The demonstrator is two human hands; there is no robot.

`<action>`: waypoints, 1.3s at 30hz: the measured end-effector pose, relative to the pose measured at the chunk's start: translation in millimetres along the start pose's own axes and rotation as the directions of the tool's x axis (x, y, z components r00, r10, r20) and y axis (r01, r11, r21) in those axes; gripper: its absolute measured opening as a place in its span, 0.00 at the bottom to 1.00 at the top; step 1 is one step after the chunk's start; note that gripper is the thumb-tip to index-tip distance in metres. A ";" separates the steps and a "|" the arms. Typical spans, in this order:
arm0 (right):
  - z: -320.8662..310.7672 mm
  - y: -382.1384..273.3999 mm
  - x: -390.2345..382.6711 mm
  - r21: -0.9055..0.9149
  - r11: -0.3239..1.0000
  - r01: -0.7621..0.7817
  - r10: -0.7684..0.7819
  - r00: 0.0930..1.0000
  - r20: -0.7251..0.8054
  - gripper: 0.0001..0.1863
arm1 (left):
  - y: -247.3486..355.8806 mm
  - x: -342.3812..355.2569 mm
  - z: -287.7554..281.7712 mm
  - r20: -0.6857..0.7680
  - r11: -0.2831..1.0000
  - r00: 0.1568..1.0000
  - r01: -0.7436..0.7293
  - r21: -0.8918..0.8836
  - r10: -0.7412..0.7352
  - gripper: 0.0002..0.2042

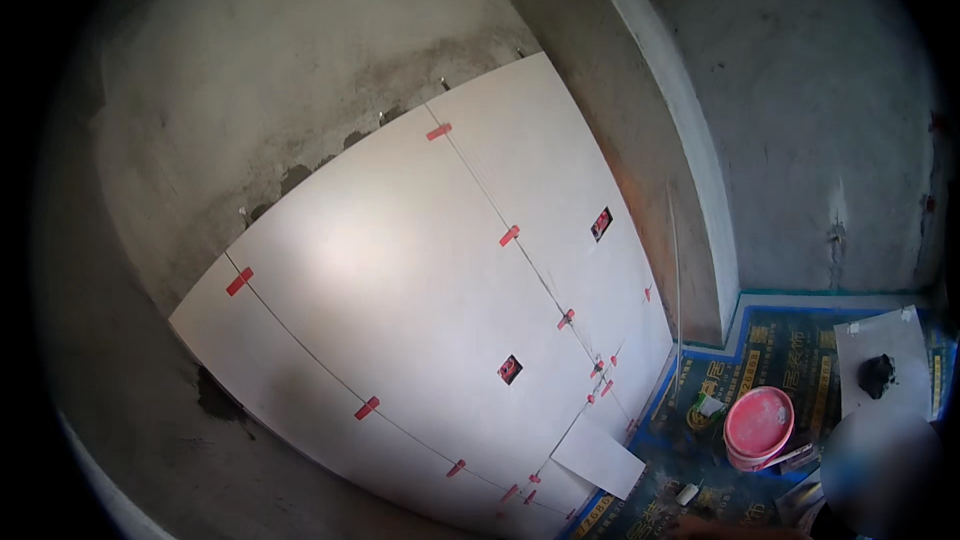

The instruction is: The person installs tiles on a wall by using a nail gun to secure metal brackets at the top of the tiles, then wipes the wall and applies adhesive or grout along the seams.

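Note:
Neither of my hands shows clearly. At the lower edge lies a narrow strip of skin (740, 530); whose it is, I cannot tell. Large white tiles (380, 260) cover the wall ahead, with red levelling clips (509, 236) along the joints. Two red and black wall boxes (510, 370) sit in openings in the tiles. A smaller white sheet or tile piece (600, 455) leans at the lower right of the tiling. A pinkish-red bucket (758, 422) stands on the floor, and a small white object (687, 494) lies left of it.
Printed dark protective sheeting (780, 340) with blue edges covers the floor. A pale board (905, 340) bears a dark lump (877, 376). A blurred round patch (880, 470) hides part of the lower right. Bare grey concrete (300, 50) rises above the tiles; a concrete column (690, 140) projects on the right.

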State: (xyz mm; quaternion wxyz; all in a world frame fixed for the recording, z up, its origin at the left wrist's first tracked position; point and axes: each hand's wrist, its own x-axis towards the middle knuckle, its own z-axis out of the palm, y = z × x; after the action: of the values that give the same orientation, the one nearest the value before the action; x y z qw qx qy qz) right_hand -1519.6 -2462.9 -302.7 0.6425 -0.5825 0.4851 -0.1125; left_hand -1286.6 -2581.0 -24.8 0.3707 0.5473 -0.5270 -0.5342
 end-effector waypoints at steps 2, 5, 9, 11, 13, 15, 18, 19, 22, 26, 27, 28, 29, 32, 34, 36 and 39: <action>15.5 13.1 -45.2 0.124 0.989 0.081 -0.069 0.992 -0.101 0.24 | -5.6 -8.5 21.4 0.033 1.000 0.999 0.029 -0.001 -0.029 0.12; 7.8 -32.7 -111.0 -0.049 0.988 0.146 -0.148 0.988 -0.033 0.28 | -14.2 -21.4 47.3 0.074 0.998 0.995 0.068 0.004 -0.069 0.12; 30.7 17.8 -100.0 -0.129 0.952 0.279 -0.306 0.901 -0.307 0.32 | -25.9 -38.1 77.4 0.140 0.993 0.983 0.114 0.013 -0.115 0.12; 23.3 24.0 -108.7 0.027 0.960 0.277 -0.272 0.955 -0.116 0.32 | -33.8 -49.9 88.6 0.171 0.990 0.975 0.140 0.018 -0.141 0.12; 34.3 78.5 -68.4 0.359 0.920 0.156 -0.175 0.984 0.022 0.29 | -40.8 -63.2 99.4 0.210 0.985 0.963 0.170 0.022 -0.171 0.12; 22.1 25.6 -120.9 0.244 0.969 0.028 -0.056 0.992 0.110 0.27 | -56.2 -71.3 106.6 0.253 0.978 0.945 0.206 0.031 -0.208 0.12; 12.2 29.5 -129.7 0.034 0.983 0.183 -0.184 0.982 0.038 0.30 | -77.7 -72.9 126.6 0.382 0.963 0.885 0.262 0.065 -0.266 0.12; 13.7 46.6 -115.9 -0.248 0.781 0.573 -0.591 0.807 0.003 0.29 | -84.7 -75.2 135.6 0.436 0.955 0.852 0.284 0.082 -0.290 0.12; 0.4 8.4 -120.0 -0.085 0.868 0.489 -0.492 0.870 -0.030 0.26 | -119.7 -109.4 127.8 0.573 0.939 0.750 0.324 0.119 -0.331 0.12; -10.6 -57.0 -170.3 0.207 0.957 0.201 -0.167 0.971 -0.173 0.19 | -141.4 -134.3 129.7 0.583 0.769 0.621 0.639 0.009 -0.524 0.13; -11.3 -54.8 -178.2 0.213 0.959 0.184 -0.136 0.966 -0.221 0.18 | -132.8 -134.2 143.2 0.551 0.663 0.572 0.748 -0.045 -0.608 0.13; -9.5 -58.9 -188.6 0.180 0.965 0.193 -0.152 0.964 -0.219 0.17 | -173.8 -133.5 123.5 0.590 0.689 0.567 0.725 -0.026 -0.575 0.13; -1.9 -59.3 -192.2 0.206 0.963 0.172 -0.127 0.968 -0.214 0.17 | -184.1 -137.4 118.6 0.603 0.713 0.580 0.700 -0.026 -0.547 0.13; -6.1 -55.6 -213.0 0.288 0.944 0.161 -0.067 0.948 -0.312 0.15 | -132.2 -136.0 164.0 0.669 0.546 0.433 0.837 -0.049 -0.604 0.12; -6.7 -55.1 -222.6 0.262 0.951 0.165 -0.059 0.928 -0.368 0.15 | -100.5 -143.1 183.9 0.673 0.494 0.433 0.862 -0.115 -0.600 0.13; -6.0 -73.2 -219.5 0.261 0.949 0.177 -0.046 0.896 -0.441 0.14 | -120.4 -116.6 161.4 0.692 0.656 0.471 0.755 0.005 -0.547 0.13; -9.5 -93.3 -203.7 0.089 0.980 0.176 -0.096 0.819 -0.565 0.13 | -131.6 -85.6 138.6 0.678 0.679 0.477 0.733 0.046 -0.560 0.11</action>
State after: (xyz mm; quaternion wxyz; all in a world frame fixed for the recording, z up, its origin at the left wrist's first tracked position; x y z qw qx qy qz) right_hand -1590.2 -2352.1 -120.9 0.5016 -0.5117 0.5996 -0.3564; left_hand -1387.2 -2453.6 -157.2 0.0008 0.4360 -0.2990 -0.8488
